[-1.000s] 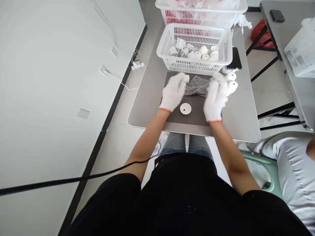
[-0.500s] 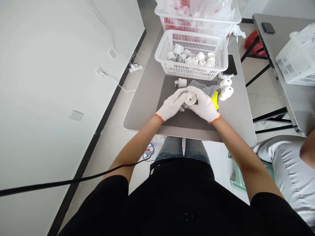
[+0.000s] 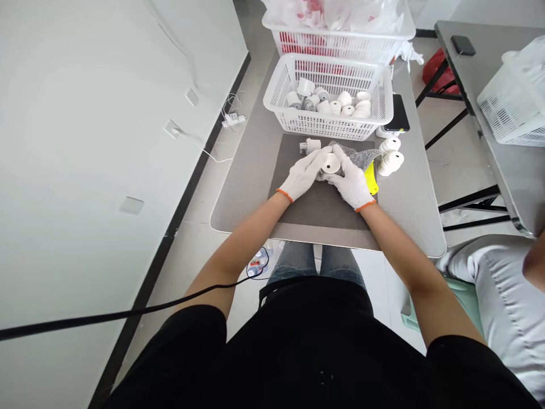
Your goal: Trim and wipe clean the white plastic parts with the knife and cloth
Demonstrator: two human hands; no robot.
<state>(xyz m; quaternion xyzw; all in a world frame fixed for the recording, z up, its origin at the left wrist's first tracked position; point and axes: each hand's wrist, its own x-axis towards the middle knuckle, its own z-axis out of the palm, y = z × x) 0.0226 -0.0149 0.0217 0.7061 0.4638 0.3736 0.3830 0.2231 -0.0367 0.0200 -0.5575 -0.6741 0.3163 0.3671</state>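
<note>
Between my two gloved hands is a white cup-shaped part (image 3: 331,165) with a dark hole in the middle of its face. My left hand (image 3: 303,173) grips its left side and my right hand (image 3: 352,180) curls round its right side. Both hands wear white knit gloves with orange cuffs. Just beyond my left fingers lies another white part (image 3: 314,146) with a grey fitting on its left end. A grey cloth (image 3: 361,157) lies behind my right hand, with a bright yellow piece (image 3: 371,179) beside it. The dark mat (image 3: 323,207) is under my hands.
A white basket (image 3: 323,129) of similar parts stands behind the mat, with a bigger basket (image 3: 340,45) of plastic bags behind it. White stacked parts (image 3: 390,162) and a black phone (image 3: 399,113) are at right. A person in grey trousers (image 3: 498,295) sits nearby.
The part between my hands has tipped a little, so its holed face sits differently. My right hand has shifted slightly left and its fingers have re-gripped. The whole view has moved slightly.
</note>
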